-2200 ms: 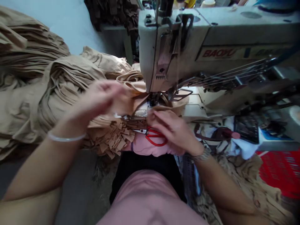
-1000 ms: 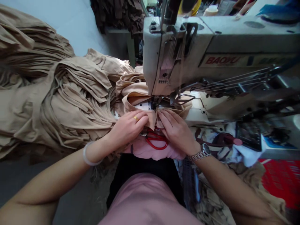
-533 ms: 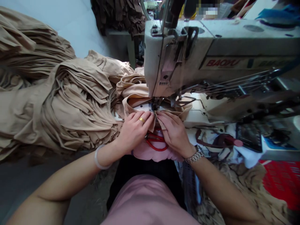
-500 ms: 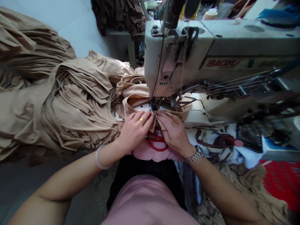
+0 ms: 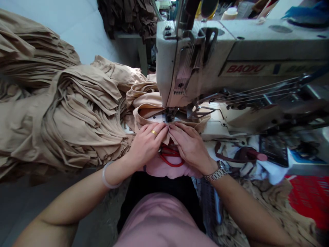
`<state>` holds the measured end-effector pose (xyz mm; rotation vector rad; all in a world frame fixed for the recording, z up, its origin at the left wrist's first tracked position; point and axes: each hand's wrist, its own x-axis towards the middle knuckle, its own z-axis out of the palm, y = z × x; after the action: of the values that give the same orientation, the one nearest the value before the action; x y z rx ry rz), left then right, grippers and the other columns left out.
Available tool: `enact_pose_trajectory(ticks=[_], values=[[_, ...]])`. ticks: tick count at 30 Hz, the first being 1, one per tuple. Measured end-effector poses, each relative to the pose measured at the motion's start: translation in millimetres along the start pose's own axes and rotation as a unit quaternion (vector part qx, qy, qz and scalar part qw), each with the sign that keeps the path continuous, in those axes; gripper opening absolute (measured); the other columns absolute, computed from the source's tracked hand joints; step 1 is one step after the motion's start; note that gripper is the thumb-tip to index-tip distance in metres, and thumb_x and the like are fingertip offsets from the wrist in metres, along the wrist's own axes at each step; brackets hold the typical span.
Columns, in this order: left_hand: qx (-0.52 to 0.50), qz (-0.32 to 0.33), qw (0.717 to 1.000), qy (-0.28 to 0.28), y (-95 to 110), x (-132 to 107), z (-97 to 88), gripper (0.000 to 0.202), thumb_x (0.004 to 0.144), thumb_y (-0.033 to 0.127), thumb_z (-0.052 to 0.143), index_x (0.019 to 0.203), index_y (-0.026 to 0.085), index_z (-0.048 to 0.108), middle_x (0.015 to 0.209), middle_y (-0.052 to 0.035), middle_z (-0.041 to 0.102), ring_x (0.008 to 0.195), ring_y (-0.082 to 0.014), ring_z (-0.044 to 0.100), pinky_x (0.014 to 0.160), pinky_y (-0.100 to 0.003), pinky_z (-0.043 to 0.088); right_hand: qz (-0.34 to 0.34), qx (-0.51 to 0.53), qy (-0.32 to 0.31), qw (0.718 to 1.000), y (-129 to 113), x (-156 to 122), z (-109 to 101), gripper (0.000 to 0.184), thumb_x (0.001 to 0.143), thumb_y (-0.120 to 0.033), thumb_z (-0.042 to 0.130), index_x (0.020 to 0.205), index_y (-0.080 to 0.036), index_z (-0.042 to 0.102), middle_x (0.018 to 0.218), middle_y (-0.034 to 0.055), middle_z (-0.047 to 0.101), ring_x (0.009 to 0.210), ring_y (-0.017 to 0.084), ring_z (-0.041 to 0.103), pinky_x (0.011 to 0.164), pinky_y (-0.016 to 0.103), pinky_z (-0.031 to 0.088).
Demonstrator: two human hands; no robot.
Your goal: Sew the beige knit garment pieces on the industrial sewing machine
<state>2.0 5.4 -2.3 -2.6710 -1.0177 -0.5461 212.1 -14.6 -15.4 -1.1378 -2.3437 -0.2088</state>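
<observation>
Just in front of the needle area of a sewing machine (image 5: pixel 168 115), a beige fabric piece (image 5: pixel 144 118) lies under the presser foot, its looped part rising at the left. My left hand (image 5: pixel 147 140), with a gold ring, is closed on the near edge of this fabric. Close beside it, my right hand (image 5: pixel 189 142) also pinches the edge, and the fingertips of both hands nearly meet. A small fabric corner hangs between them. Below the hands, red scissor handles (image 5: pixel 172 157) show against pink cloth. The fingertips are partly hidden by the cloth.
Large stacks of beige fabric pieces (image 5: pixel 84 103) fill the left side. Dark brown fabric (image 5: pixel 128 17) hangs behind. At right lie a phone (image 5: pixel 273 149) and white cloth (image 5: pixel 272 173), with a red basket (image 5: pixel 309 199) lower down. Thread cones (image 5: pixel 229 13) stand behind the machine.
My fingertips have drawn closer together over the fabric edge, and the hanging corner between them shows less. The view has shifted slightly.
</observation>
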Motion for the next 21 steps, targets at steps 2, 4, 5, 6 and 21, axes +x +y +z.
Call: enact_pose_trajectory(ticks=[2,4,5,6,21], values=[[0.004,-0.005,1.0,0.001,0.5,0.1,0.8,0.037,0.102,0.013,0.04,0.133,0.006,0.057,0.134,-0.015,0.061,0.118,-0.0267,0.057,0.095,-0.039,0.047,-0.016,-0.036,0.001,0.999,-1.0,-0.2,-0.3,0.04,0.095,-0.01,0.043,0.131,-0.011,0.059,0.138,0.011,0.061,0.127,0.026,0.055,0.104,0.042,0.049],[0.01,-0.004,1.0,0.001,0.6,0.0,1.7,0.038,0.102,0.013,0.039,0.135,0.006,0.056,0.135,-0.0155,0.06,0.119,-0.0273,0.057,0.095,-0.04,0.047,-0.026,-0.059,0.002,0.998,-1.8,-0.7,-0.5,0.039,0.095,-0.01,0.044,0.129,-0.01,0.06,0.138,0.0109,0.062,0.126,0.026,0.055,0.102,0.041,0.048],[0.011,-0.001,1.0,-0.001,0.5,-0.1,2.0,0.038,0.101,0.013,0.04,0.136,0.006,0.055,0.135,-0.0157,0.06,0.119,-0.0278,0.057,0.095,-0.04,0.047,-0.028,-0.066,0.001,0.997,-2.2,-0.9,-0.5,0.039,0.094,-0.01,0.044,0.13,-0.01,0.06,0.138,0.0108,0.061,0.126,0.026,0.055,0.102,0.041,0.048],[0.011,0.0,1.0,-0.004,0.2,-0.3,2.1,0.038,0.101,0.013,0.041,0.136,0.006,0.056,0.136,-0.0158,0.059,0.12,-0.0283,0.056,0.095,-0.04,0.047,-0.027,-0.068,-0.002,0.997,-2.6,-1.0,-0.6,0.04,0.094,-0.01,0.044,0.131,-0.011,0.059,0.139,0.0107,0.061,0.127,0.026,0.054,0.103,0.041,0.047],[-0.034,-0.006,0.999,-0.035,-13.8,11.4,-0.6,0.036,0.101,0.016,0.042,0.134,0.01,0.057,0.137,-0.0165,0.058,0.122,-0.0284,0.057,0.095,-0.041,0.047,0.049,-0.046,-0.02,0.998,-4.0,13.9,1.3,0.039,0.101,-0.028,0.045,0.132,-0.012,0.059,0.138,0.0116,0.061,0.125,0.026,0.055,0.104,0.044,0.041]])
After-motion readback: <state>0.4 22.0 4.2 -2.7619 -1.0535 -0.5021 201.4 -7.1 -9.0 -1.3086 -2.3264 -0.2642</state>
